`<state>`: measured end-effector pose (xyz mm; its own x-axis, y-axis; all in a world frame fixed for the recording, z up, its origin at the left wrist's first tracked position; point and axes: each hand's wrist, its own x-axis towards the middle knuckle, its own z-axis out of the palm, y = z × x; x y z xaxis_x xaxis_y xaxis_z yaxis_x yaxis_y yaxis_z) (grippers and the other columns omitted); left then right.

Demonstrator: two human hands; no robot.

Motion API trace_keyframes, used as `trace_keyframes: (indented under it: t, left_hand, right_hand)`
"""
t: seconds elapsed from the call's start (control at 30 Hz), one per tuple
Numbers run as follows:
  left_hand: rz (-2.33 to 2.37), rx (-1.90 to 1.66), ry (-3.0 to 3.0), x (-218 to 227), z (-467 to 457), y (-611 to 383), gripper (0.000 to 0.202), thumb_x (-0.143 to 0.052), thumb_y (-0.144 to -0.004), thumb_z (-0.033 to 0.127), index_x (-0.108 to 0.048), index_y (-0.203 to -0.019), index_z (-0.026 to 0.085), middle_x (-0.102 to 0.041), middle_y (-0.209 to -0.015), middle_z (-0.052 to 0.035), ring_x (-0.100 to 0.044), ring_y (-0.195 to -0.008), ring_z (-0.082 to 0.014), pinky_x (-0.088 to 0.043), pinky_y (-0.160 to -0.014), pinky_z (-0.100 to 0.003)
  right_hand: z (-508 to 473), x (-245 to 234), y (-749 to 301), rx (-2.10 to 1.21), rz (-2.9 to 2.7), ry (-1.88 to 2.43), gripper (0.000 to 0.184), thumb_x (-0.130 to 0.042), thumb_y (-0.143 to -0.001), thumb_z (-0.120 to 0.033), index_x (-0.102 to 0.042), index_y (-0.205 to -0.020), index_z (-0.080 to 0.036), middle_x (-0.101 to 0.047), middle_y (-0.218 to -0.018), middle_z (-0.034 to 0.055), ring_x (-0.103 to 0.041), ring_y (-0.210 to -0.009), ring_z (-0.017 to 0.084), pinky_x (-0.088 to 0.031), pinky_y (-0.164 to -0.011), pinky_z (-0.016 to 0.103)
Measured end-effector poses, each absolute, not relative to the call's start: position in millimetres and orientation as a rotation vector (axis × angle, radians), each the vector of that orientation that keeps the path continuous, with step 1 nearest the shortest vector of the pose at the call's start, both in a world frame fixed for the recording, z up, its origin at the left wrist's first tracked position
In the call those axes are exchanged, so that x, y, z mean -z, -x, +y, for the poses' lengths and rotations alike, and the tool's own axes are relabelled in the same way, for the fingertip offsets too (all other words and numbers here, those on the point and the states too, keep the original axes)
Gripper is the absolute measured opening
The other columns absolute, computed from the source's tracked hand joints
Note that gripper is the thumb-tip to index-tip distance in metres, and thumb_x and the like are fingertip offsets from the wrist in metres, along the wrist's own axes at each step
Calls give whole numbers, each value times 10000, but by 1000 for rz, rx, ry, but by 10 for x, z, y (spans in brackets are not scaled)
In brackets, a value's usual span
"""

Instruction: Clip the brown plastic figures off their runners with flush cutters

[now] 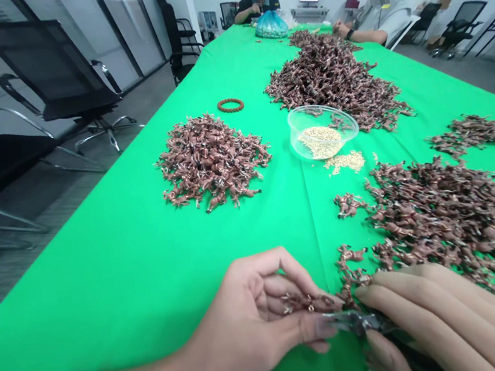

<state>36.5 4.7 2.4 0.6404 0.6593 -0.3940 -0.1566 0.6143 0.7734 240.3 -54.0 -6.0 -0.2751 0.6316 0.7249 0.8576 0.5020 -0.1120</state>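
Head view shows our left hand [266, 315] pinching one small, brown, animal-shaped figurine [322, 303], apparently for steadiness beside the silvery metal pliers [355, 320] grasped in our right hand [452, 313]. Near these, we have one heap of similar brown figurines [454, 215], seemingly for easy reach.

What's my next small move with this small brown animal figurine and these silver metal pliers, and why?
I'd probably bring the silver metal pliers to the tiny gold-coloured bit on the small brown animal figurine: your left hand holds the figurine with that bit exposed, and your right hand has the pliers' tips beside your left thumb, seemingly short of the bit.
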Motion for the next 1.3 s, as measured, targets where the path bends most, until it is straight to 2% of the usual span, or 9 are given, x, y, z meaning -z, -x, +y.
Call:
trace_keyframes:
  t: [0.2, 0.4, 0.5, 0.6, 0.7, 0.9, 1.0, 1.13, 1.3]
  left_hand:
    - [744, -524, -837, -36, 72, -361, 238, -827, -790, 223, -611, -856, 149, -783, -1040, -82, -729, -902, -146, -565, -841, -265]
    - [766, -466, -972, -66, 75, -321, 237, -798, -822, 226, -596, -932, 168, -769, -1052, -56, -718, -976, -183, -543, -892, -307]
    - [774, -453, -1045, -88, 83, -313, 233, -765, -854, 234, -569, -968, 180, -750, -1019, -31, -701, -970, -163, -525, -868, -277]
    - [764, -434, -1127, -111, 90, -309, 201, -687, -905, 213, -529, -1027, 197, -707, -1014, -18, -679, -944, -147, -523, -847, -272]
    - [746, -417, -1307, -148, 91, -302, 209, -595, -914, 134, -481, -1073, 209, -656, -973, -6, -654, -913, -139, -520, -831, -274]
    - [726, -359, -1683, -198, 108, -273, 351, -522, -847, 75, -405, -1141, 225, -608, -896, 8, -626, -854, -145, -503, -801, -263]
    - [685, -314, -1736, -217, 150, -259, 350, -583, -837, 157, -407, -1131, 228, -578, -873, 12, -599, -809, -150, -506, -744, -255]
    - [719, -234, -1706, -255, 200, -260, 258, -553, -929, 294, -422, -1140, 227, -563, -846, 18, -568, -780, -144, -496, -673, -239]
    - [730, -232, -1764, -246, 160, -293, 214, -482, -958, 236, -406, -1156, 214, -613, -965, -20, -606, -892, -149, -509, -773, -244]
  right_hand:
    - [-532, 77, -2418, 401, -1974, 1185, 139, -630, -879, -280, -708, -883, -166, -728, -754, 31, -648, -635, 162, -494, -622, 309]
    - [-520, 66, -2431, 296, -1933, 1241, 106, -643, -845, -230, -704, -926, -197, -732, -791, 28, -683, -672, 176, -539, -641, 298]
    - [-467, -13, -2465, -1, -1956, 1281, 131, -636, -846, -184, -664, -972, -204, -720, -810, 24, -700, -726, 161, -563, -662, 253]
    - [-403, -72, -2494, -254, -2017, 1237, 99, -611, -865, -150, -650, -944, -195, -691, -772, 13, -661, -664, 115, -545, -611, 207]
    - [-374, -79, -2487, -369, -2035, 1218, 93, -602, -871, -133, -649, -928, -189, -659, -738, 8, -616, -612, 100, -518, -559, 208]
    - [-399, -66, -2445, -421, -2016, 1217, 89, -592, -877, -125, -650, -903, -188, -630, -701, 5, -600, -594, 107, -493, -539, 226]
    - [-405, -61, -2444, -413, -2024, 1219, 77, -589, -888, -148, -647, -911, -192, -637, -708, 5, -606, -595, 108, -495, -540, 226]
    - [-388, -37, -2435, -354, -2016, 1205, 73, -599, -883, -155, -641, -925, -197, -649, -707, 1, -618, -597, 109, -512, -558, 226]
    - [-366, -33, -2439, -309, -2035, 1178, 77, -595, -870, -133, -639, -899, -190, -667, -707, 8, -628, -587, 110, -515, -542, 218]
